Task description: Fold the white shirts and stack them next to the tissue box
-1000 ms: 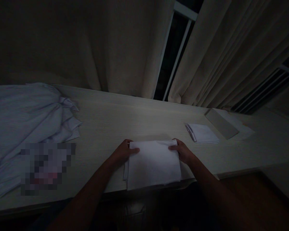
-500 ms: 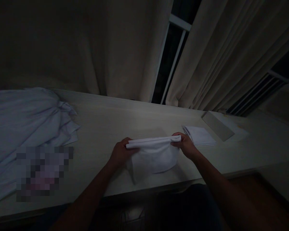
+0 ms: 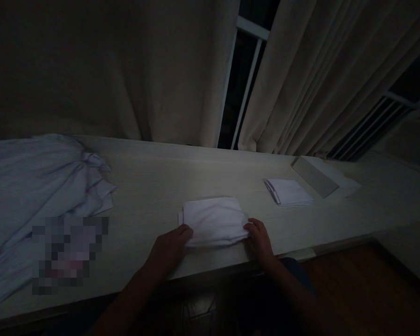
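Note:
A folded white cloth [image 3: 215,220] lies flat in front of me, its near edge toward me. My left hand [image 3: 171,243] is closed at its near left corner, thumb on top and the other fingers mostly hidden. At the right edge, my right hand [image 3: 259,237] pinches the cloth near the corner between thumb and fingers. A second folded white cloth [image 3: 290,192] sits apart, farther back to the right.
The pale ledge [image 3: 143,186] runs below beige curtains [image 3: 182,93] and a dark window. On the left lies a large crumpled light cloth [image 3: 38,182], with a pixelated patch near it. A grey flat panel [image 3: 315,176] rests at the right, beside a white sheet [image 3: 348,184].
The cloth, held up by its far folded edge before, now lies folded over on the ledge. Both hands have moved down toward me and hold its near corners.

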The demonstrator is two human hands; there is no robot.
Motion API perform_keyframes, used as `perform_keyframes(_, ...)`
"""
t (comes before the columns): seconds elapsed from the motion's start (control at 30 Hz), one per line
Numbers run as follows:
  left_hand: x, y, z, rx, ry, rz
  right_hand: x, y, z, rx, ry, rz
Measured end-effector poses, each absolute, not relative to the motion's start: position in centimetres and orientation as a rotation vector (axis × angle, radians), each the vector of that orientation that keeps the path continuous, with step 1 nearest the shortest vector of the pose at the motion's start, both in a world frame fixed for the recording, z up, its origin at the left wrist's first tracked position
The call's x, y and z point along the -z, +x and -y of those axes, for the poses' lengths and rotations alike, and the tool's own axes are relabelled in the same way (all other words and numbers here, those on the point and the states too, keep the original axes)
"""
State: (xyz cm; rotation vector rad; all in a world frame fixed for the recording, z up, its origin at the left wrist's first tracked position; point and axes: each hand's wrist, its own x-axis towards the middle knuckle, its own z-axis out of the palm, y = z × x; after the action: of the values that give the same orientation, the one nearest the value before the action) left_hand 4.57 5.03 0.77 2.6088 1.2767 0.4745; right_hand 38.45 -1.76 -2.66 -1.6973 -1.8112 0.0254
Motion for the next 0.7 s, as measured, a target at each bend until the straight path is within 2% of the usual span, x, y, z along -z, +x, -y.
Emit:
perform_keyframes(0.1, 0.2, 4.0, -3.4, -0.437, 2.622, -1.228, 5.0, 38.9, 3.6, -0.115, -1.720, 1.573)
perform_keyframes(0.2, 0.0, 3.6, -3.0, -0.594, 2.547, -1.207, 5.2, 39.0, 3.8, -0.250, -1.785, 1.287)
perform_keyframes(0.37, -0.8, 3.9, -2.4, -0.901, 2.265, -1.467, 4.2, 38.8, 3.3, -0.390, -1.731, 1.397)
perform_keyframes(0.57, 0.9, 4.9, -1.2, -0.847, 2.546, -1.288, 3.8, 38.3, 3.8, -0.242, -1.774, 1.624)
perform_keyframes(0.7, 1.8, 5.2, -1.3, -0.811, 2.636, -1.254, 3.5, 37.6, 3.6, -0.189, -1.878, 1.591)
